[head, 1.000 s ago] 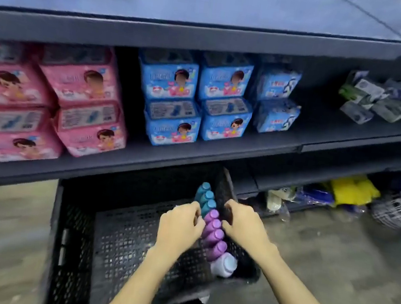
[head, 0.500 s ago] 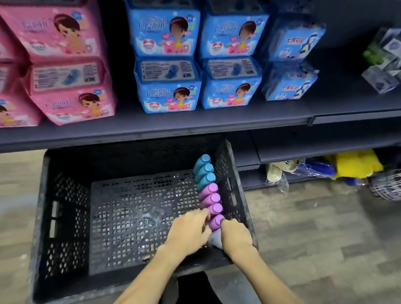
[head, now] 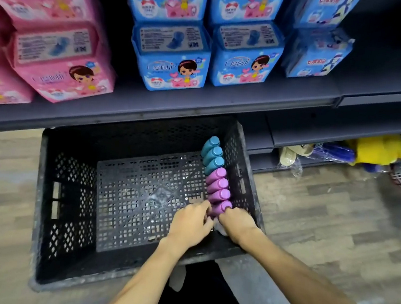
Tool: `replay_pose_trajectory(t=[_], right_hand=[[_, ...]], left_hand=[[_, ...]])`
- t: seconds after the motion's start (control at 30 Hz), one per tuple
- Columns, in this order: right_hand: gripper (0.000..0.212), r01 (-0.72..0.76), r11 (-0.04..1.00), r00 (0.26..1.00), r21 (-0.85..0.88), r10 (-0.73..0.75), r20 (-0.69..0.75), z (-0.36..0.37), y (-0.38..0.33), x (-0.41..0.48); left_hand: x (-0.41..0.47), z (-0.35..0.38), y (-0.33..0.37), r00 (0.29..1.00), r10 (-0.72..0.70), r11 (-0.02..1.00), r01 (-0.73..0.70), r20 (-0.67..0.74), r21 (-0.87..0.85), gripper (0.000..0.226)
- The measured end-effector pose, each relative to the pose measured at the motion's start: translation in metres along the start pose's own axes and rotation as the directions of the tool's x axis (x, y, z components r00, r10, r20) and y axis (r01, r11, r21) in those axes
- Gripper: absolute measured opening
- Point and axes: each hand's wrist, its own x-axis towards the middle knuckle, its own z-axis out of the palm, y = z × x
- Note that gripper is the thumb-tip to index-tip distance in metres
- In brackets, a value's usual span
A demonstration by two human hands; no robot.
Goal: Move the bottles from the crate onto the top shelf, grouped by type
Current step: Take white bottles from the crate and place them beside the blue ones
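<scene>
Both hands down in the crate (head: 66, 210), near right corner. Left hand (head: 191, 223) and right hand (head: 238, 224) sit close together, fingers curled around the nearest purple bottle (head: 220, 206) and a pale bottle (head: 221, 228) mostly hidden under them; can't tell whether either is gripped tight yet or which hand has which.

Bottles run in a single row along the crate's right wall, touching: four purple ones near, three teal bottles (head: 212, 152) at the far end. Rest of the crate floor is bare mesh.

Progress, as a judgement: the crate looks largely emptied, but at least eight bottles are left to move. The top shelf is out of view, so what's up there can't be checked.

Crate stands on a wood-look floor (head: 0, 176) against dark grey shelving (head: 201, 101). Pink packs (head: 62, 52) and blue packs (head: 174, 54) stacked on the shelf above it; yellow bags (head: 381, 148) lower right.
</scene>
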Motion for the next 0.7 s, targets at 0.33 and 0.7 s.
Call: replay_pose_trajectory(t=[0.33, 0.7], right_hand=[[0.03, -0.032, 0.999, 0.999, 0.037, 0.031, 0.038, 0.005, -0.01, 0.007], [0.041, -0.067, 0.939, 0.988, 0.337, 0.109, -0.109, -0.035, 0.003, -0.01]], left_hand=[[-0.004, 0.002, -0.025, 0.993, -0.12, 0.992, 0.119, -0.017, -0.053, 0.015], [-0.001, -0.025, -0.032, 0.989, -0.138, 0.989, 0.141, 0.054, -0.044, 0.012]])
